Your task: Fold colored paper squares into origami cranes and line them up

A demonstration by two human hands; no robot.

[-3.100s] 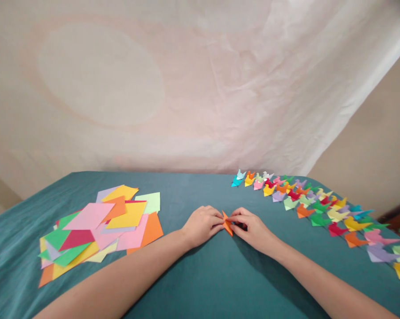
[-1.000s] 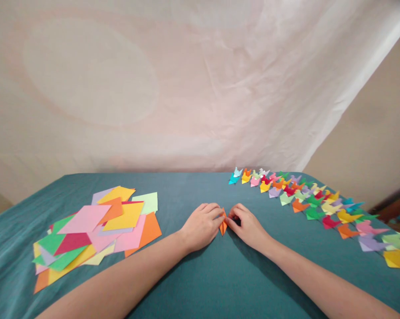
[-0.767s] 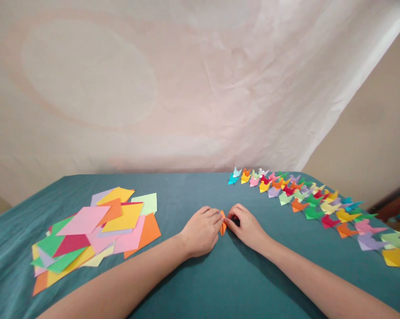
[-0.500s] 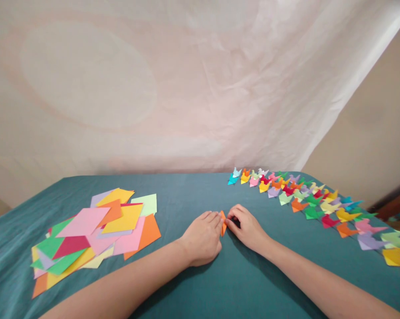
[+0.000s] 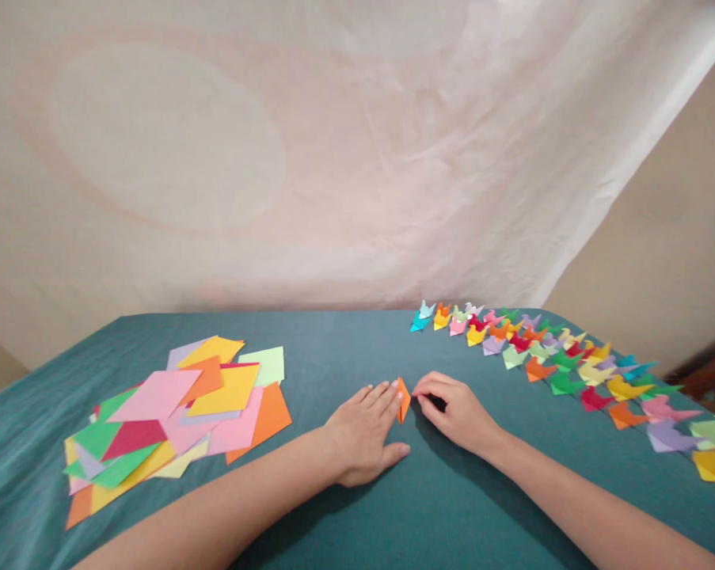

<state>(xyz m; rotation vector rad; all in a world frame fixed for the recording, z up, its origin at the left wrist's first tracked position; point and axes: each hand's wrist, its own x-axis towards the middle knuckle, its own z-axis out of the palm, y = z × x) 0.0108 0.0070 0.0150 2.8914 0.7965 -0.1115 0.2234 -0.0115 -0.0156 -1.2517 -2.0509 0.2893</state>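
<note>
A small piece of orange folded paper (image 5: 405,400) lies on the cloth-covered table in front of me, its shape a narrow point-ended form. My left hand (image 5: 366,431) is flat beside it, fingers stretched out, with the fingertips resting on its left edge and the thumb spread toward me. Just to the right of the paper is my right hand (image 5: 458,412), thumb and index fingertip brought together in a pinch. A narrow gap separates those fingertips from the paper, and nothing shows between them.
Loose paper sheets in several colours (image 5: 155,396) are heaped on the left of the teal tablecloth (image 5: 333,340). Rows of small folded paper birds (image 5: 538,370) run along the right side. A pale hanging sheet (image 5: 333,158) rises behind the table.
My left hand's fingers and thumb have spread, showing more of the orange paper. My right hand has drawn back slightly to the right, leaving the paper's edge.
</note>
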